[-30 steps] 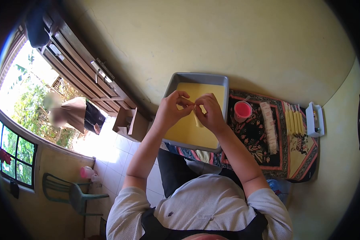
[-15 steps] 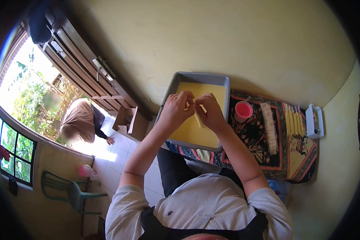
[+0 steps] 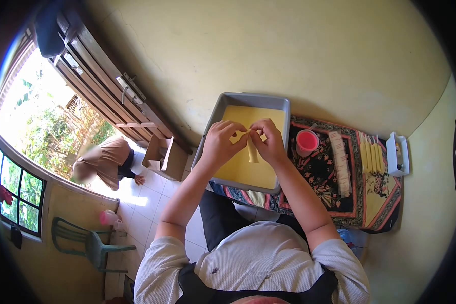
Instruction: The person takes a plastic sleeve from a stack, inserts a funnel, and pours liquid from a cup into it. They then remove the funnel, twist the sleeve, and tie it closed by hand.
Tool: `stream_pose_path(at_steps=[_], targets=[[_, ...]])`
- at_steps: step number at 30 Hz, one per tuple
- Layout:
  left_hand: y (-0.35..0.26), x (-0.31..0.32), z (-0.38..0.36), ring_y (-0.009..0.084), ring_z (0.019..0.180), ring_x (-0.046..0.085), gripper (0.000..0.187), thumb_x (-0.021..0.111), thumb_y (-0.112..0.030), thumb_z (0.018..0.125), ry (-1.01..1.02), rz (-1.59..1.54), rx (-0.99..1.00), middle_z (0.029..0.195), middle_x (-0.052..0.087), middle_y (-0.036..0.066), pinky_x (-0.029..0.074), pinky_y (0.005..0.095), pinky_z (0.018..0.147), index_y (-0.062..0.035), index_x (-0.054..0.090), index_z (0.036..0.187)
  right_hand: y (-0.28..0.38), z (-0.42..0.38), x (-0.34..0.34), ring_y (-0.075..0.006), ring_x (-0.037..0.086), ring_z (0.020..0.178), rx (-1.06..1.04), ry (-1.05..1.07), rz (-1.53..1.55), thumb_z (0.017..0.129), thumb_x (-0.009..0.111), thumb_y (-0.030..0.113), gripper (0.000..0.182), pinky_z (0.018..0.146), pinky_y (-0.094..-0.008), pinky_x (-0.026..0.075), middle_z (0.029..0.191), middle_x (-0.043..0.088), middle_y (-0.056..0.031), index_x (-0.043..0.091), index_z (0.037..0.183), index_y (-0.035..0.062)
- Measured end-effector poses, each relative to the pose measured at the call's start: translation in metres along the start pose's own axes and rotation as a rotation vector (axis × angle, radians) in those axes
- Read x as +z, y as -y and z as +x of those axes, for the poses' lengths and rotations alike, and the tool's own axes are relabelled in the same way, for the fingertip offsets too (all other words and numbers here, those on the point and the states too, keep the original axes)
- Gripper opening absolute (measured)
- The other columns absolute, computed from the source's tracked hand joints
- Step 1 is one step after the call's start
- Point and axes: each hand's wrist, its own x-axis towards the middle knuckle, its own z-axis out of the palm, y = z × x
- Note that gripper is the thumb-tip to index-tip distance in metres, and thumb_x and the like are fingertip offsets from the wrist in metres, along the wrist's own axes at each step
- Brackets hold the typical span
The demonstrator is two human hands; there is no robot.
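Note:
A narrow plastic sleeve of yellow liquid (image 3: 253,152) hangs from my fingertips over a grey tub (image 3: 288,109). My left hand (image 3: 226,139) pinches the top of the sleeve from the left. From the right, my right hand (image 3: 267,141) pinches the same top edge, its fingertips meeting those of the left. Yellow liquid (image 3: 233,169) fills the tub below both hands. To the right of the tub stands a pink cup (image 3: 307,141), and past it lies a long strip of stacked plastic wrappers (image 3: 340,164).
Several filled yellow sleeves (image 3: 372,153) lie on the patterned cloth (image 3: 359,210), beside a white holder (image 3: 397,154). A cardboard box (image 3: 169,159) sits on the floor by the door (image 3: 104,81). Another person (image 3: 106,157) bends in the doorway. A green chair (image 3: 93,245) stands lower left.
The sleeve has swung from a slant to nearly upright, and my fingertips have shifted slightly right. The other person in the doorway has bent lower.

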Motion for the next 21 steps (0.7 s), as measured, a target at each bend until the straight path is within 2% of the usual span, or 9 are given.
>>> stream_pose_path(at_steps=[6,9,12,18,21], targets=[[0.012,0.005,0.007,0.0245,0.082,0.071,0.008,0.079,-0.007,0.090,-0.065,0.015,0.115,0.093,0.077,0.009,0.058,0.0383,0.075,-0.0017,0.077,0.096,0.003,0.000,-0.002,-0.0267,0.070,0.093,0.005,0.033,0.038,0.094,0.082,0.006,0.014,0.076,-0.0367,0.054,0.101,0.074,-0.0085,0.071,0.103,0.0060],[0.007,0.005,0.008,0.0233,0.081,0.070,0.008,0.076,-0.006,0.092,0.031,-0.161,-0.122,0.091,0.072,0.010,0.056,0.0349,0.072,-0.0004,0.075,0.098,0.007,0.002,-0.003,-0.0256,0.069,0.093,-0.004,0.060,0.034,0.095,0.083,0.005,0.014,0.078,-0.0353,0.054,0.102,0.074,-0.0090,0.071,0.102,0.0044],[0.013,0.009,0.007,0.0196,0.080,0.068,0.009,0.075,-0.006,0.093,0.046,-0.181,-0.143,0.090,0.069,0.010,0.054,0.0316,0.068,0.0008,0.074,0.099,0.004,0.001,-0.003,-0.0259,0.070,0.092,-0.022,0.059,0.034,0.095,0.083,0.005,0.014,0.078,-0.0349,0.055,0.103,0.074,-0.0099,0.070,0.102,0.0032],[0.021,0.002,0.010,0.0157,0.080,0.066,0.010,0.075,-0.007,0.095,0.171,-0.322,-0.249,0.090,0.071,0.007,0.052,0.0298,0.068,0.0009,0.074,0.100,0.003,-0.001,-0.003,-0.0266,0.070,0.090,-0.009,0.066,0.027,0.094,0.084,0.005,0.016,0.076,-0.0354,0.055,0.100,0.074,-0.0100,0.070,0.101,0.0024],[0.012,-0.006,0.013,0.0176,0.080,0.068,0.010,0.077,-0.007,0.091,0.202,-0.272,-0.253,0.090,0.072,0.007,0.053,0.0323,0.070,-0.0004,0.074,0.098,0.007,0.000,-0.003,-0.0265,0.069,0.087,-0.007,0.068,-0.020,0.091,0.084,0.003,0.016,0.076,-0.0355,0.055,0.097,0.073,-0.0097,0.069,0.098,0.0032]])
